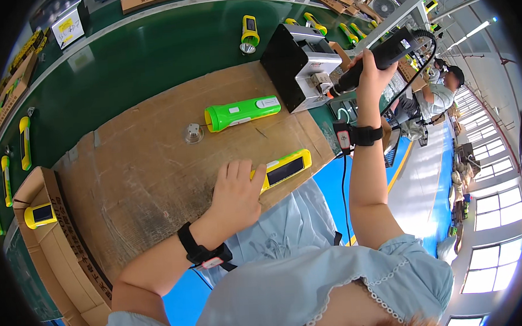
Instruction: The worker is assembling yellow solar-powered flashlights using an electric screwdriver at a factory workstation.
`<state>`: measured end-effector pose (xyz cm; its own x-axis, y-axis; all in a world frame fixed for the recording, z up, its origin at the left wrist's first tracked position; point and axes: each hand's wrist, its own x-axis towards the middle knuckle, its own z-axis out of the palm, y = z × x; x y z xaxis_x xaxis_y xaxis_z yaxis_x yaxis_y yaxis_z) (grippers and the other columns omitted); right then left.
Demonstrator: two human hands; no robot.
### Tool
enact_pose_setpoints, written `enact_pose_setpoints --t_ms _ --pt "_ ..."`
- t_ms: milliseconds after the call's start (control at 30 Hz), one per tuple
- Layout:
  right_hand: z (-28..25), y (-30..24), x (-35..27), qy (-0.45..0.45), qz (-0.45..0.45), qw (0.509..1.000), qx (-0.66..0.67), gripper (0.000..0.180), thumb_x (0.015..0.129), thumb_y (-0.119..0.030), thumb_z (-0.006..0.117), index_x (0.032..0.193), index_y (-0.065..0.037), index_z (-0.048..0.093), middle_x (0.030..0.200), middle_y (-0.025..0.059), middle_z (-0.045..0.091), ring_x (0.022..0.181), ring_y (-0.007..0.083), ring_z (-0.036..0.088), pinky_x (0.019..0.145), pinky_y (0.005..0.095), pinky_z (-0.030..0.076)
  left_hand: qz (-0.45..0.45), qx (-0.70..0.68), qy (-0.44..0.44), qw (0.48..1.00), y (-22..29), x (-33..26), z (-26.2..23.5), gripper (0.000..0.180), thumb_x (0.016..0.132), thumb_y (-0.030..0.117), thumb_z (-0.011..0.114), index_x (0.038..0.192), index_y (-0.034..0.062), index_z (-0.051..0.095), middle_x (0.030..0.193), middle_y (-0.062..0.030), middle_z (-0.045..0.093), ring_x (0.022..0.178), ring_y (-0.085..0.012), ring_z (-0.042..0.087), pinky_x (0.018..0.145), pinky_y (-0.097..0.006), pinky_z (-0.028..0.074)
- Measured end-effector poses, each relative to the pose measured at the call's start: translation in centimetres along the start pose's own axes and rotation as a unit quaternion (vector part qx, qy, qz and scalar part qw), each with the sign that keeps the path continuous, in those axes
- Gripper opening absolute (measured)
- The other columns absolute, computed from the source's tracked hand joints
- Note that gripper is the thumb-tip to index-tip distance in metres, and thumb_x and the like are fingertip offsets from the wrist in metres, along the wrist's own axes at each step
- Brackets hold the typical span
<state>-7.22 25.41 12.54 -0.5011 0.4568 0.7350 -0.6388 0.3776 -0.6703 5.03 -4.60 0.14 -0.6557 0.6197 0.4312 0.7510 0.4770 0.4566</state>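
My right hand [372, 76] is wrapped round a black corded electric screwdriver [397, 45]. The screwdriver's orange-collared tip is at the front of a black and silver box-shaped machine [297, 62], apparently a screw feeder. With curled fingers, my left hand [236, 193] holds a yellow and green flashlight [285, 170], dark panel facing up, near the cardboard's front edge; its head end is hidden under the hand. Just beyond lies a green flashlight body [247, 113] with an open yellow head. Beside that opening sits a clear lamp piece [194, 133], joined to it by a thin wire.
A cardboard sheet [150, 162] covers part of the green bench. At left stands an open carton [67, 253] with a yellow flashlight [41, 215] at its far end. Another flashlight [249, 32] stands beyond the machine. The screwdriver's cable [412, 83] hangs by my right forearm. Co-workers sit farther right.
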Motion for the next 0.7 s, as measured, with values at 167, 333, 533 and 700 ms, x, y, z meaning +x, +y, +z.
enact_pose_setpoints --t_ms 167,333,533,700 --pt "0.2 -5.1 -6.0 -0.031 0.114 0.986 0.12 0.023 0.082 -0.007 0.059 0.095 0.001 0.042 0.067 0.0111 0.052 0.054 0.0203 0.055 0.051 0.0325 0.049 -0.028 0.029 0.022 0.999 -0.1 -0.1 0.6 0.052 0.059 0.014 0.066 0.108 0.0013 0.054 0.096 -0.0151 0.046 0.091 -0.0313 0.046 0.078 -0.042 0.037" --pt "1.5 -10.0 -12.6 -0.118 0.1 0.964 0.216 0.03 0.085 -0.01 0.054 0.109 0.002 0.039 0.075 0.0126 0.053 0.061 0.0222 0.056 0.058 0.0354 0.05 -0.068 0.015 -0.007 0.998 -0.3 -0.1 0.2 0.048 0.062 0.019 0.072 0.104 0.0048 0.055 0.094 -0.0147 0.044 0.089 -0.0312 0.045 0.076 -0.042 0.037" --pt "3.0 -11.7 -15.0 -0.177 0.11 0.94 0.271 0.054 0.087 -0.009 0.054 0.131 -0.008 0.022 0.081 0.0127 0.052 0.064 0.0223 0.055 0.063 0.0369 0.05 -0.062 0.005 0.026 0.998 -0.3 -0.1 0.5 0.044 0.065 0.02 0.073 0.102 0.0061 0.055 0.094 -0.0147 0.044 0.087 -0.0317 0.044 0.075 -0.042 0.037" --pt "3.2 -11.7 -15.4 -0.184 0.118 0.946 0.241 0.054 0.088 -0.009 0.054 0.131 -0.008 0.022 0.082 0.0129 0.052 0.065 0.0223 0.055 0.063 0.0366 0.05 -0.046 -0.017 0.034 0.998 -0.3 -0.2 0.5 0.044 0.064 0.021 0.074 0.101 0.0061 0.054 0.095 -0.0149 0.044 0.089 -0.0317 0.044 0.076 -0.042 0.037"
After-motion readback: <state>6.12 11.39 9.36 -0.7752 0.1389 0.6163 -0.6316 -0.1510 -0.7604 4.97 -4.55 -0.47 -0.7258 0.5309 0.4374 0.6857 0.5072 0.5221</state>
